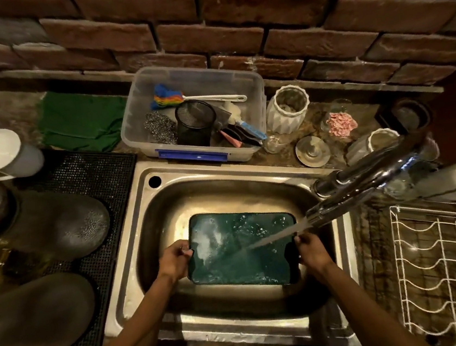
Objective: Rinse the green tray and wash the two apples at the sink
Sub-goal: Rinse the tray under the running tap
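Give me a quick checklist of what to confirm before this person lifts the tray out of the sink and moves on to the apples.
1. Both hands hold the tray: ok. The left hand and right hand grip the short edges of the flat dark green rectangular tray.
2. Water reaches the tray: ok. The stream from the chrome tap lands on its surface.
3. Tray sits inside the steel sink: ok.
4. Tray fully rinsed: cannot tell; pale patches show, foam or glare.
5. Drying spot free: ok. The white wire rack on the right shows open slots.
6. Apples within reach: cannot tell; none in view.
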`<act>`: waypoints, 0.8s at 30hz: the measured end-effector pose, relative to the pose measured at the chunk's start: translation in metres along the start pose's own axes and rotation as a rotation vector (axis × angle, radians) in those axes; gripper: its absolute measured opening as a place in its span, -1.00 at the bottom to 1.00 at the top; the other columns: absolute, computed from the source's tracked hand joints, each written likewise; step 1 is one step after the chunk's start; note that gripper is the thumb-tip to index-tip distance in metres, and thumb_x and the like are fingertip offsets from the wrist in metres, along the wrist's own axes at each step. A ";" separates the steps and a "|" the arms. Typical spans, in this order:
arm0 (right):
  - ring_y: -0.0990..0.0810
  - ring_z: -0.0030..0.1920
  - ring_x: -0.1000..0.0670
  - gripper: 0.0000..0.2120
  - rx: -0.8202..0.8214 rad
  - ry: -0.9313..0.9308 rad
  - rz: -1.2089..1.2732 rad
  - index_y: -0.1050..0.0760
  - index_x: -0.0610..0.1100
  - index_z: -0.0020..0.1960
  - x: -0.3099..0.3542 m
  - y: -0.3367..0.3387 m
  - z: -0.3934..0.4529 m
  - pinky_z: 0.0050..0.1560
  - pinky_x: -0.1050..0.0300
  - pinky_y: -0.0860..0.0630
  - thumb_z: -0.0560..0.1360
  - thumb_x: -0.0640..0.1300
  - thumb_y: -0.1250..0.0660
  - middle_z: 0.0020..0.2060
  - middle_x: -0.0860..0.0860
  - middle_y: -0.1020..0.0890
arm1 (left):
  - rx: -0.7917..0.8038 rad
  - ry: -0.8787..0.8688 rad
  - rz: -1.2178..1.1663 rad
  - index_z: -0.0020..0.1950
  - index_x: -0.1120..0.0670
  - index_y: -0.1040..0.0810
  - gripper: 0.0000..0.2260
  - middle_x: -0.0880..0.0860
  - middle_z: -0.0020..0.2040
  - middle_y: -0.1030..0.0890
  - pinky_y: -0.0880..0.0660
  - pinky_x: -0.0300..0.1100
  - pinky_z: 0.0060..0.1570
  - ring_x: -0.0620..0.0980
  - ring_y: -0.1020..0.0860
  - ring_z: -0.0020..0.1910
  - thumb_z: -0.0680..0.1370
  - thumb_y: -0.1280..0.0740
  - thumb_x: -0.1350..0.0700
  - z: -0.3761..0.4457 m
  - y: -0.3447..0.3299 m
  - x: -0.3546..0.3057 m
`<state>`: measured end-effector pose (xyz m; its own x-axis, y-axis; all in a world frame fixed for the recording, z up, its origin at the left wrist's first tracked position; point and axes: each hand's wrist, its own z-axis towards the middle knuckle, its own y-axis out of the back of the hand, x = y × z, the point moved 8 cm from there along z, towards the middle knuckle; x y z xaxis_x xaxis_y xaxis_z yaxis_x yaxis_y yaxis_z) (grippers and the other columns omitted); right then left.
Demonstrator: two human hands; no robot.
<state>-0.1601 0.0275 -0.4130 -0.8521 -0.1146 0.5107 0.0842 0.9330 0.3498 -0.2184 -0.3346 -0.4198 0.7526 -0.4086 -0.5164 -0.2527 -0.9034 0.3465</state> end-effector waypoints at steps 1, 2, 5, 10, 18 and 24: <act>-0.59 0.10 -0.20 -0.76 -0.013 0.033 -0.021 -0.52 -0.33 0.21 0.004 0.006 -0.005 0.20 -0.18 -0.53 0.65 -0.28 -0.14 0.05 -0.26 -0.63 | -0.003 -0.012 -0.024 -0.12 0.10 -0.50 -0.77 0.14 -0.15 -0.50 -0.44 -0.16 -0.29 0.08 -0.47 -0.24 0.57 -0.25 0.42 -0.003 -0.001 0.000; -0.60 0.02 -0.15 -0.77 -0.030 0.067 -0.045 -0.52 -0.30 0.20 0.009 0.013 -0.010 0.07 -0.10 -0.55 0.66 -0.25 -0.15 -0.03 -0.18 -0.63 | -0.013 -0.014 -0.015 -0.15 0.12 -0.50 -0.76 0.15 -0.15 -0.48 -0.39 -0.17 -0.29 0.07 -0.45 -0.24 0.57 -0.24 0.44 -0.007 -0.003 -0.001; -0.57 -0.01 -0.10 -0.83 -0.066 0.163 -0.047 -0.53 -0.26 0.12 0.025 0.031 -0.027 0.01 -0.01 -0.49 0.64 -0.23 -0.20 -0.08 -0.13 -0.61 | 0.005 -0.032 -0.004 -0.27 0.20 -0.44 -0.71 0.16 -0.20 -0.45 -0.34 -0.34 -0.52 0.02 -0.44 -0.39 0.53 -0.20 0.53 -0.019 -0.008 -0.006; -0.58 -0.13 -0.03 -0.85 -0.067 0.214 0.005 -0.56 -0.23 0.01 0.034 0.048 -0.049 -0.12 0.07 -0.52 0.63 -0.28 -0.20 -0.16 -0.10 -0.64 | 0.050 -0.111 0.191 -0.33 0.12 -0.42 -0.61 0.07 -0.46 -0.46 -0.33 -0.38 -0.66 0.00 -0.41 -0.50 0.56 -0.09 0.51 -0.038 -0.008 -0.011; -0.52 -0.30 -0.07 -0.76 0.011 0.086 -0.098 -0.62 -0.32 -0.10 -0.005 0.034 -0.047 -0.18 0.05 -0.42 0.61 -0.34 -0.20 -0.33 -0.11 -0.60 | 0.163 0.020 0.064 -0.31 0.13 -0.45 -0.70 -0.04 -0.59 -0.38 -0.23 -0.41 -0.67 -0.19 -0.29 -0.71 0.61 -0.25 0.34 -0.070 0.014 -0.017; -0.57 -0.25 -0.08 -0.79 0.044 0.016 -0.148 -0.64 -0.40 -0.08 -0.020 0.016 -0.051 -0.20 0.07 -0.46 0.55 -0.36 -0.24 -0.27 -0.18 -0.63 | 0.191 -0.024 0.001 -0.18 0.09 -0.54 -0.84 0.02 -0.33 -0.51 -0.39 -0.32 -0.41 -0.11 -0.46 -0.36 0.60 -0.33 0.21 -0.074 0.031 -0.045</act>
<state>-0.1153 0.0275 -0.3781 -0.8451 -0.2573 0.4686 -0.0648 0.9194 0.3879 -0.2147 -0.3343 -0.3279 0.7385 -0.4101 -0.5353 -0.3654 -0.9105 0.1934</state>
